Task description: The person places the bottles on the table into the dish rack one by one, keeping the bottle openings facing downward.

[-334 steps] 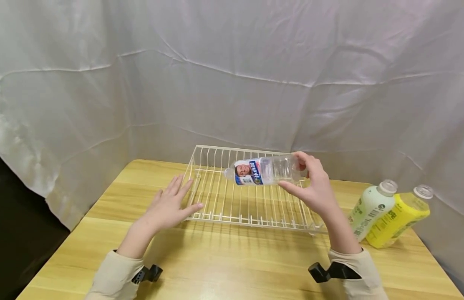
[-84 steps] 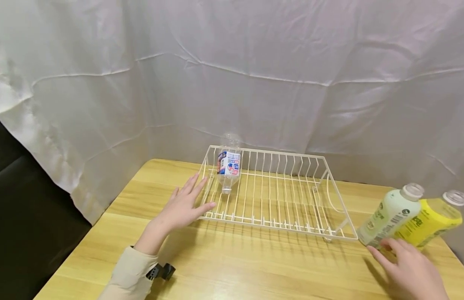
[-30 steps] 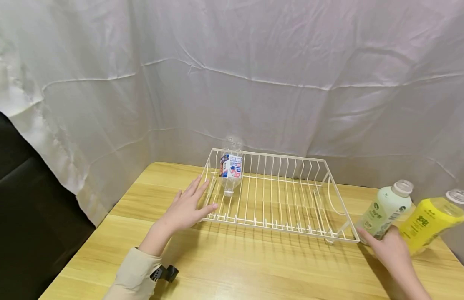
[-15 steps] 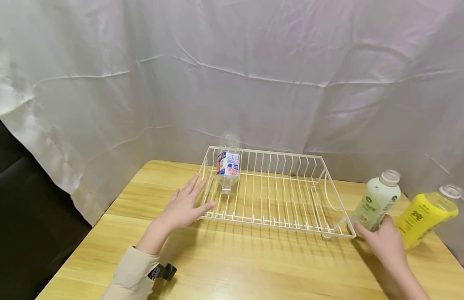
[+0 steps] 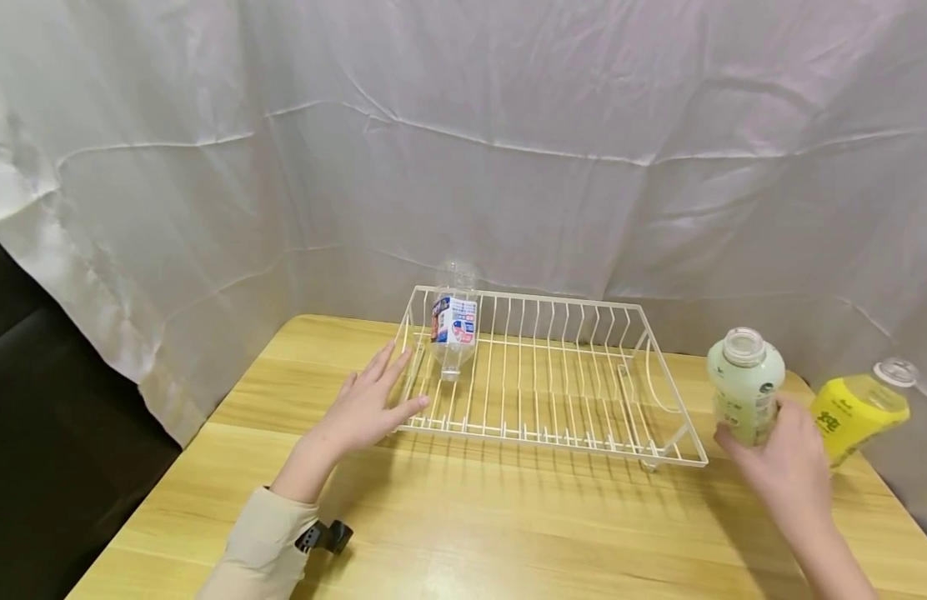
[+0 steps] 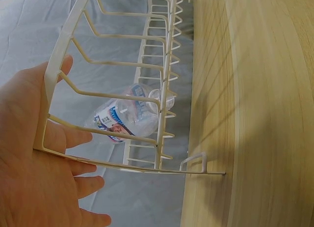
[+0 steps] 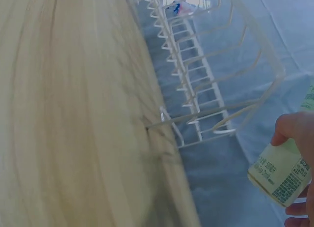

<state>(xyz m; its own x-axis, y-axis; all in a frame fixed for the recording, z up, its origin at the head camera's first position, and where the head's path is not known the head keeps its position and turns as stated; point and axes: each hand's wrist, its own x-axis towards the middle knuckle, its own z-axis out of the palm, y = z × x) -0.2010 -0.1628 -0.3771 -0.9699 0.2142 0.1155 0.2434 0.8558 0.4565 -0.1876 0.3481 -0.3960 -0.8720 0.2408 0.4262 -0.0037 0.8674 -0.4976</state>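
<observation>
My right hand (image 5: pixel 789 467) grips a pale green plastic bottle (image 5: pixel 743 379) around its lower body, uncapped mouth tipped toward me. In the right wrist view the base of this green bottle (image 7: pixel 282 173) hangs above table level, beside the rack's right end. A white wire dish rack (image 5: pixel 546 444) stands at mid-table. My left hand (image 5: pixel 364 410) rests at its front left corner, fingers spread; the left wrist view shows the palm against the rail. A clear plastic bottle (image 5: pixel 454 321) with a blue-and-white label leans neck down in the rack's left slots.
To the right of my right hand stands a yellow-labelled bottle (image 5: pixel 857 417), partly hidden behind that hand. A grey cloth (image 5: pixel 508 167) hangs behind the wooden table (image 5: pixel 471 525). Dark material (image 5: pixel 51 450) lies beyond the left edge.
Earlier my right hand held the clear bottle, which now leans in the rack. Since then it has gripped the green bottle, raised it and drawn it left from the yellow one. My left hand stays.
</observation>
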